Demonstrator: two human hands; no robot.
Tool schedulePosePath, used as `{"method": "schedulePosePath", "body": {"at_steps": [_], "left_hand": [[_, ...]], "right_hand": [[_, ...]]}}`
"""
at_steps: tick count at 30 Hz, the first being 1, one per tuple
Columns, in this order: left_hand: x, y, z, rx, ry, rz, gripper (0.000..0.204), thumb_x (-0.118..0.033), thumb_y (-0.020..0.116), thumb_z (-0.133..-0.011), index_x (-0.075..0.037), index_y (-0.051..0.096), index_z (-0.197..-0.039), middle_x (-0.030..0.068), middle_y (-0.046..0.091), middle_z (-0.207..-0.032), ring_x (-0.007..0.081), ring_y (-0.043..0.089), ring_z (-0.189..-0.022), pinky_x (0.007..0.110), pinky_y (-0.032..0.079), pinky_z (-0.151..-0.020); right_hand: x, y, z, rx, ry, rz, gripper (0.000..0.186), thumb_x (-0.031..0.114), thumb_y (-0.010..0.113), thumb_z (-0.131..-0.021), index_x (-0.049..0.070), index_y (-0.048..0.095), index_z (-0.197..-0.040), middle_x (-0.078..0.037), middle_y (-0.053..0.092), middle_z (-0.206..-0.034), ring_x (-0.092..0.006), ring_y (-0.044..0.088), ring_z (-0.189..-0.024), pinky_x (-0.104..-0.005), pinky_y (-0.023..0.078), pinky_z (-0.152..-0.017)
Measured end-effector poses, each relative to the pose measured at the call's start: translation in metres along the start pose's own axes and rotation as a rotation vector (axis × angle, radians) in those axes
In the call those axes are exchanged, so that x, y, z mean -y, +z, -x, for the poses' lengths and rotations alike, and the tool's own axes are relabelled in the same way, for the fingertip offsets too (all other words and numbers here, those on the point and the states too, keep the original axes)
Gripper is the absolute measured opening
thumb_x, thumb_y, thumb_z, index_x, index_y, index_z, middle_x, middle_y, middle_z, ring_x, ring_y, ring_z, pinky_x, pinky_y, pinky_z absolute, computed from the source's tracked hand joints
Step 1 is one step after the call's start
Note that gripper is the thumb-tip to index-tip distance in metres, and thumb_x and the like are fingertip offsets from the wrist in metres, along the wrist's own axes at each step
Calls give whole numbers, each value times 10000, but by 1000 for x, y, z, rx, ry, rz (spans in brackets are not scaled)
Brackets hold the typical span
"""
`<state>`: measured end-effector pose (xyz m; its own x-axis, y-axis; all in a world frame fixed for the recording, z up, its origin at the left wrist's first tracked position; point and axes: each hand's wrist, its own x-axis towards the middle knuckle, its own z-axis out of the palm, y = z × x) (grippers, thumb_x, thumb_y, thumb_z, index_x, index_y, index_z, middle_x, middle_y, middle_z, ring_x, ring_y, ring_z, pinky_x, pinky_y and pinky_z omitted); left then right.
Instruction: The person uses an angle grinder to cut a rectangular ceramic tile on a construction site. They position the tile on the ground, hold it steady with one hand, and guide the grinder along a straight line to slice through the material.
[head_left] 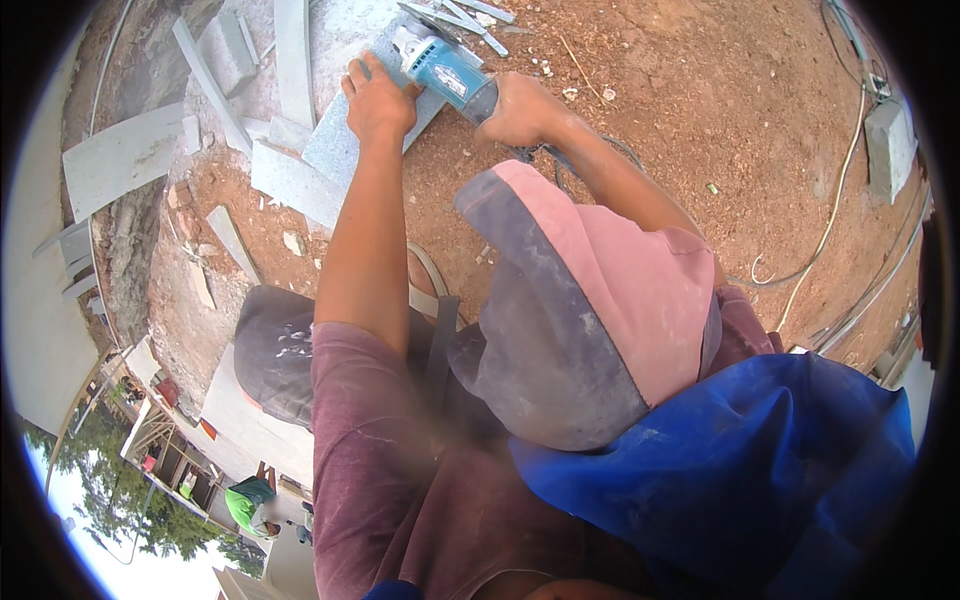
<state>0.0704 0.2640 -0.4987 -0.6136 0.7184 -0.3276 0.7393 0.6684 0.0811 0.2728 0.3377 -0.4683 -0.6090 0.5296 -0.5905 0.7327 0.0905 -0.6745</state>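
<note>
My right hand (522,107) is wrapped round the dark rear body of a teal angle grinder (448,75). The grinder's metal head and disc end point away to the upper left, over a pale blue-grey stone slab (335,140). Where the disc meets the slab, I cannot make out. My left hand (380,105) lies on that slab with its fingers stretched out, close beside the grinder's head. Thin cut strips of stone (478,25) lie just beyond the tool.
More slabs (125,160) and offcuts lie to the left on dusty ground. Reddish soil (700,90) stretches right, crossed by a pale cable (838,200). A grey block (890,150) stands at far right. Blue cloth (740,460) covers my right side. Another person (248,505) is at lower left.
</note>
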Motion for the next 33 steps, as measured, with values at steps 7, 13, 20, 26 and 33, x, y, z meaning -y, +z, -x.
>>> {"method": "schedulePosePath", "body": {"at_steps": [7,13,20,26,33], "left_hand": [[-1,-1,0,9,-6,-6,971,-421,789,-898,-101,270,-1654,151,279,-1706,351,293,-1557,474,412,-1192],[-1,0,1,5,-8,2,970,-426,786,-900,-106,268,-1655,148,282,-1707,344,293,-1558,476,418,-1187],[0,0,0,12,-15,-27,965,-442,789,-900,-115,279,-1652,127,261,-1712,339,259,-1575,470,469,-1156],[-1,0,0,5,-12,-28,964,-444,788,-901,-119,279,-1653,125,261,-1715,338,263,-1574,469,464,-1161],[1,1,0,-1,1,-12,971,-436,778,-906,-93,266,-1655,161,280,-1706,353,299,-1555,469,406,-1196]], "right_hand": [[-3,0,3,0,15,14,503,297,825,-565,-88,690,-859,-290,719,-856,-371,728,-813,-437,569,-762],[1,-2,4,-14,-10,-9,502,301,829,-569,-88,690,-855,-280,716,-835,-363,725,-791,-437,568,-744],[-4,1,6,10,22,27,433,275,829,-583,-81,724,-808,-281,730,-855,-363,734,-782,-433,571,-718],[-8,4,1,-14,-6,-8,451,296,817,-569,-83,682,-774,-269,698,-776,-348,711,-735,-447,558,-708],[-4,2,2,-26,-4,8,465,307,827,-563,-85,694,-776,-275,709,-792,-351,721,-748,-438,566,-709]]}}
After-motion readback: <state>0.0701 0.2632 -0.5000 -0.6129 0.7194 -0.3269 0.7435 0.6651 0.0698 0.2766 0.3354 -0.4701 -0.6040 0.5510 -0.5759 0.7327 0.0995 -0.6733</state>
